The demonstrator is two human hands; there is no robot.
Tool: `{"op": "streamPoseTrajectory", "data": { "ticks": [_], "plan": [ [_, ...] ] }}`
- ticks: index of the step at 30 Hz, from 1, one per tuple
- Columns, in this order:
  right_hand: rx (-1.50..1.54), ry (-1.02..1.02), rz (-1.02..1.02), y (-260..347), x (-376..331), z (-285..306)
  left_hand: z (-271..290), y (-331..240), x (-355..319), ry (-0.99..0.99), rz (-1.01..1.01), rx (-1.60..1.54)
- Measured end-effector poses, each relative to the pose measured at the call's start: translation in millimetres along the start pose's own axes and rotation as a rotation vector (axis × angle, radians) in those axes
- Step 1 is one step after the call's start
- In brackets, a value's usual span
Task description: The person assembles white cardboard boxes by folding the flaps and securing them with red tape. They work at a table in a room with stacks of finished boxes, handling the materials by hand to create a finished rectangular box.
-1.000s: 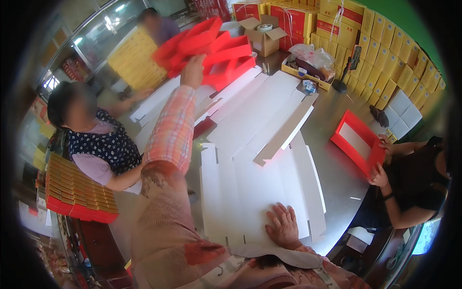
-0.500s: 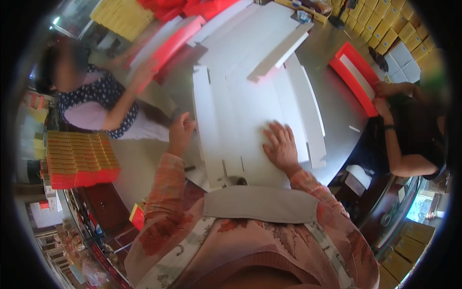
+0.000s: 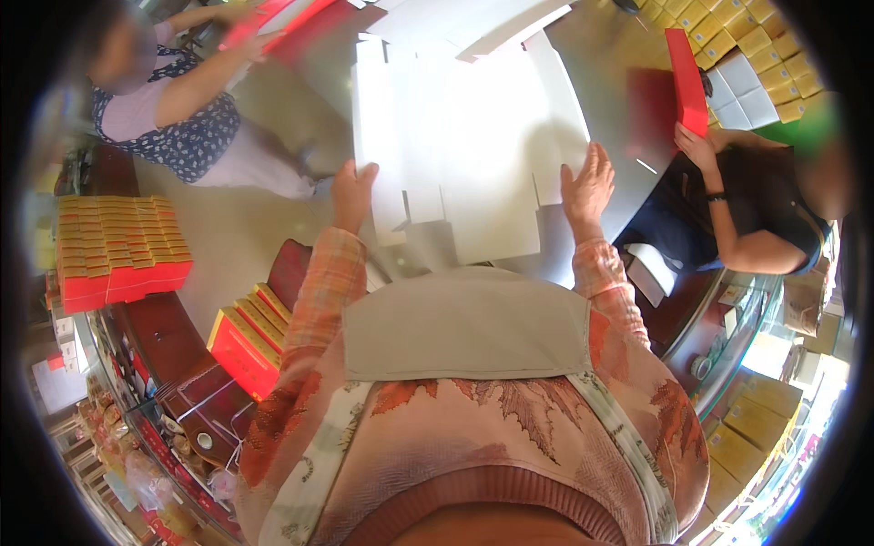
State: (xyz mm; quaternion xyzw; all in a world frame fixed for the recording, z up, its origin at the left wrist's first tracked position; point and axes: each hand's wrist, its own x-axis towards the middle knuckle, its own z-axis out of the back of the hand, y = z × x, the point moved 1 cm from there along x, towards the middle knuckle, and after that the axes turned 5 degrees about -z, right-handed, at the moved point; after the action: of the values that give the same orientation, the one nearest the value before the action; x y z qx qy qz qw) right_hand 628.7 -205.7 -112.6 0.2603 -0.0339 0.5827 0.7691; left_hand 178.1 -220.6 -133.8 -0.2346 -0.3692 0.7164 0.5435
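Before me on the metal table [image 3: 628, 45] lies white flat-cut cardboard [image 3: 464, 136] with flaps and slits along its sides and near edge. My left hand [image 3: 352, 196] is at its left edge, thumb apart from the partly bent fingers, with the thumb tip by the cardboard. At the right edge my right hand [image 3: 587, 193] is open, fingers stretched away from me beside the side flap. I see neither hand gripping anything. The blank's surface is washed out by glare, so I cannot tell how many sheets lie there.
A person at the left holds a red-and-white tray-like box [image 3: 282, 23]. Another at the right holds a red box piece [image 3: 687, 86] upright. Yellow boxes [image 3: 756, 45] are stacked far right. Red-and-yellow boxes stand at left [image 3: 126, 259] and beside my left arm [image 3: 250, 337].
My right hand has moved from the cardboard's surface to its right edge. My left hand stays by the left edge. The right-hand person's red box has been tilted upright.
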Motion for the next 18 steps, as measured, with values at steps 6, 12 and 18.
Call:
{"op": "streamPoseTrajectory", "data": {
  "ticks": [6,12,18],
  "plan": [
    [0.304,0.333,-0.257,-62,18,15,3,-89,-24,-0.003,-0.230,0.348],
    [0.321,0.333,-0.293,-48,15,19,-7,-141,-43,0.119,-0.365,0.282],
    [0.376,0.381,-0.252,-36,11,37,-12,-142,-52,0.180,-0.390,0.421]
  ]
}}
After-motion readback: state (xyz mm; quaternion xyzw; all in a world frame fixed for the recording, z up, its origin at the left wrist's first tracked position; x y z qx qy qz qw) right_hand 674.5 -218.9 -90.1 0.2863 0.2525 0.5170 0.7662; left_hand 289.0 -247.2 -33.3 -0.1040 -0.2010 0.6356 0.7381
